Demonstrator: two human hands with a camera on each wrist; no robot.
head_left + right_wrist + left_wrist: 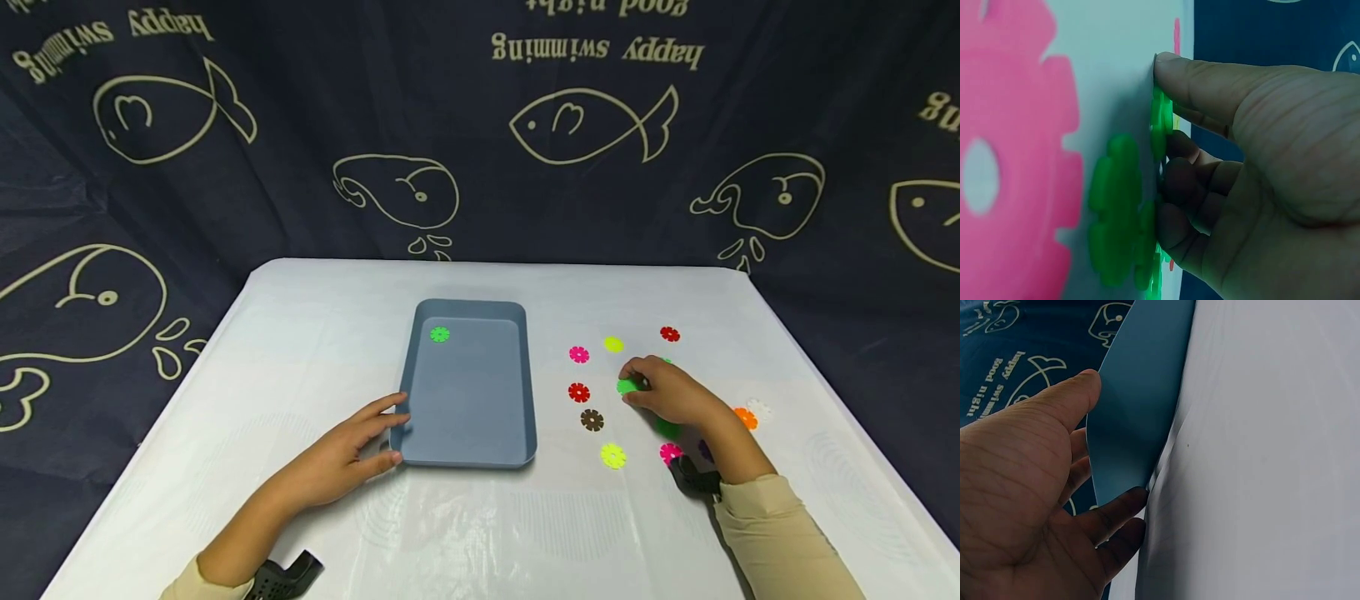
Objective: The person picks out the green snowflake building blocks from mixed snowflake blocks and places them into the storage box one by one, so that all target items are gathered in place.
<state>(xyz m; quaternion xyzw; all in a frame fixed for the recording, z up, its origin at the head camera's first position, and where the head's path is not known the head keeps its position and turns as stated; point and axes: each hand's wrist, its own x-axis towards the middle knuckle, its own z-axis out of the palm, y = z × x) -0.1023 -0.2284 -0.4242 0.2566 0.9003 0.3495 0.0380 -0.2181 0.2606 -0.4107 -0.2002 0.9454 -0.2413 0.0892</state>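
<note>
My right hand [671, 393] pinches a green notched plastic disc [627, 387] between thumb and fingers, low over the table. In the right wrist view the held green disc [1160, 122] stands edge-on by the thumb tip. Another green disc [1115, 209] lies close by, partly under the hand in the head view. My left hand [348, 454] rests its fingertips on the left rim of the grey-blue tray [468, 457], fingers spread and fairly straight. The left wrist view shows the tray's outer wall [1135, 394] beside the thumb. Inside the tray, at its far left, lies one green disc [439, 334].
Loose discs surround the right hand on the white table [300, 333]: red [670, 334], pink [579, 355], brown [592, 420], yellow [613, 456], orange [745, 417] and white [760, 408] among them. A dark fish-print cloth [480, 208] hangs behind the table.
</note>
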